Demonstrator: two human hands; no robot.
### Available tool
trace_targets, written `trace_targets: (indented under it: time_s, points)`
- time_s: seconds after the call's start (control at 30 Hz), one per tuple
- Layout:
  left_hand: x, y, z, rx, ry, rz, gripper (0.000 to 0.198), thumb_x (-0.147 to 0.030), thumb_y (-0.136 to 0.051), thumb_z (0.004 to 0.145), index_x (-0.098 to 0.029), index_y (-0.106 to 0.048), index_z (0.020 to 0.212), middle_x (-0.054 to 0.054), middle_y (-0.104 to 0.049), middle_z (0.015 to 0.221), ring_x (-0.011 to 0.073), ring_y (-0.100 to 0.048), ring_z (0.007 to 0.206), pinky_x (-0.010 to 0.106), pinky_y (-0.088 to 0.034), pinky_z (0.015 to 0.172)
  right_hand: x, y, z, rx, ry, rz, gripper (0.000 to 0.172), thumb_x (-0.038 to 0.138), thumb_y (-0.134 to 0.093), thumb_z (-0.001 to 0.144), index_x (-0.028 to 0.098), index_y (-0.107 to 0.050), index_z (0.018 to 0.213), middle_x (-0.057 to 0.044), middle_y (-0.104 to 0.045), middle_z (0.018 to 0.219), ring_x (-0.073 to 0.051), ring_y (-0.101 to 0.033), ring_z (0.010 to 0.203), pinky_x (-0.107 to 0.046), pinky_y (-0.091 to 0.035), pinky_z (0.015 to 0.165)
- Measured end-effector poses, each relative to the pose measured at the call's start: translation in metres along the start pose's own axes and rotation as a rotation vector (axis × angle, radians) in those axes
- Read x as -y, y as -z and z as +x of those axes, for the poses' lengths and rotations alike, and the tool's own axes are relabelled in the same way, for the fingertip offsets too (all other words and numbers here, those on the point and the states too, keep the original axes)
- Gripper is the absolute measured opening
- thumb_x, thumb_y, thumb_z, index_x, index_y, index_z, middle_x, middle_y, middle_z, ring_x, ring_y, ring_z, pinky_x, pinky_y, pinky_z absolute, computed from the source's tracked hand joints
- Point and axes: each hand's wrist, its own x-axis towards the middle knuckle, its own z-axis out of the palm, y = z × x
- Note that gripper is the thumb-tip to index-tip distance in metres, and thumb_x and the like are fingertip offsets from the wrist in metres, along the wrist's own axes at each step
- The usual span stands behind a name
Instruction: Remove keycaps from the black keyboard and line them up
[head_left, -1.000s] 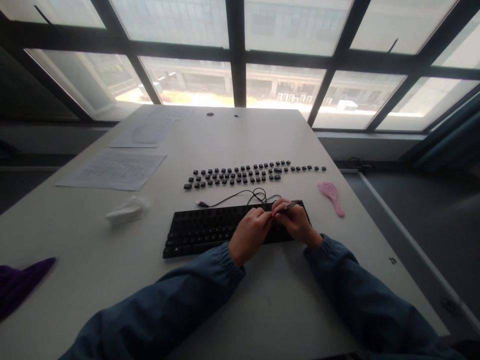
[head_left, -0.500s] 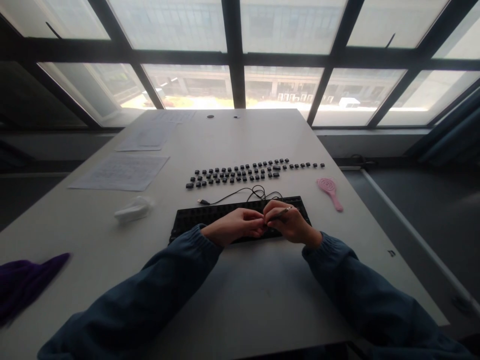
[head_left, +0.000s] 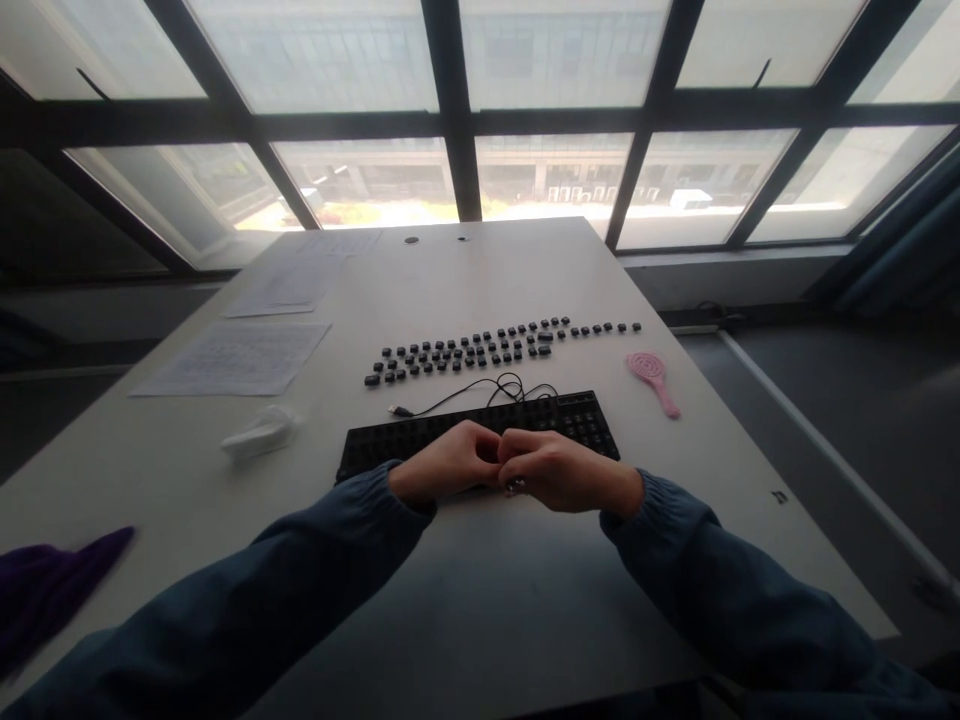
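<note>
A black keyboard (head_left: 405,433) lies on the white table, partly hidden behind my hands. My left hand (head_left: 448,462) is closed over its front middle, thumb and fingers pinched on something too small or covered to make out. Touching it at the fingertips is my right hand (head_left: 559,470), also closed. A shiny bit of a slim metal tool (head_left: 514,487) shows under the right fingers; the rest of it is hidden. Behind the keyboard, loose black keycaps (head_left: 480,351) stand in several uneven rows. The keyboard's cable (head_left: 465,389) is loosely coiled between them.
A pink hairbrush (head_left: 654,380) lies to the right. On the left are paper sheets (head_left: 232,358), a crumpled white plastic wrapper (head_left: 259,433) and a purple cloth (head_left: 60,590). The table's right edge borders a dark floor, and windows (head_left: 555,175) rise behind the table.
Both hands have shifted slightly left and my right hand has turned, so the metal tool that lay visible across its fingers is now mostly hidden. The camera view has tilted a little.
</note>
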Motion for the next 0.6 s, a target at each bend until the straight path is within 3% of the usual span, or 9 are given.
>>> trace_targets:
  time_s: [0.13, 0.23, 0.4, 0.5, 0.6]
  points:
    - [-0.019, 0.020, 0.008, -0.141, -0.080, 0.159, 0.030, -0.040, -0.073, 0.077, -0.014, -0.079, 0.091, 0.004, -0.075, 0.081, 0.0186, -0.068, 0.074, 0.025, -0.053, 0.066, 0.008, 0.006, 0.002, -0.088, 0.029, -0.127, 0.014, 0.013, -0.054, 0.096, 0.014, -0.066, 0.091, -0.008, -0.060, 0.100, -0.014, -0.059, 0.085, -0.027, -0.053, 0.077]
    - [-0.040, 0.047, 0.037, -0.327, -0.109, 0.270, 0.032, -0.036, -0.074, 0.074, -0.016, -0.079, 0.099, 0.005, -0.076, 0.084, 0.0183, -0.069, 0.078, 0.025, -0.054, 0.072, 0.015, 0.012, 0.003, -0.142, 0.051, -0.187, 0.014, 0.015, -0.053, 0.098, 0.015, -0.065, 0.091, -0.008, -0.060, 0.096, -0.013, -0.056, 0.077, -0.025, -0.051, 0.071]
    - [-0.068, 0.071, 0.131, -0.430, -0.236, 0.581, 0.029, -0.026, -0.070, 0.074, -0.012, -0.080, 0.097, 0.008, -0.076, 0.083, 0.0176, -0.067, 0.073, 0.026, -0.052, 0.069, 0.025, 0.019, 0.003, -0.065, 0.045, -0.296, 0.013, 0.013, -0.053, 0.097, 0.017, -0.065, 0.095, -0.007, -0.061, 0.097, -0.013, -0.056, 0.076, -0.025, -0.049, 0.070]
    - [-0.069, 0.067, 0.190, -0.437, -0.304, 0.748, 0.026, -0.018, -0.067, 0.071, -0.009, -0.080, 0.092, 0.009, -0.075, 0.078, 0.0176, -0.066, 0.073, 0.027, -0.050, 0.073, 0.027, 0.025, 0.002, 0.008, 0.006, -0.343, 0.011, 0.016, -0.055, 0.097, 0.018, -0.065, 0.093, -0.006, -0.061, 0.093, -0.014, -0.057, 0.075, -0.025, -0.048, 0.070]
    - [-0.060, 0.058, 0.232, -0.397, -0.297, 0.788, 0.021, -0.013, -0.067, 0.068, -0.010, -0.080, 0.083, 0.009, -0.073, 0.074, 0.0172, -0.064, 0.071, 0.027, -0.049, 0.073, 0.026, 0.035, 0.002, 0.045, -0.026, -0.343, 0.010, 0.020, -0.059, 0.096, 0.017, -0.066, 0.090, -0.005, -0.061, 0.087, -0.014, -0.058, 0.074, -0.025, -0.048, 0.068]
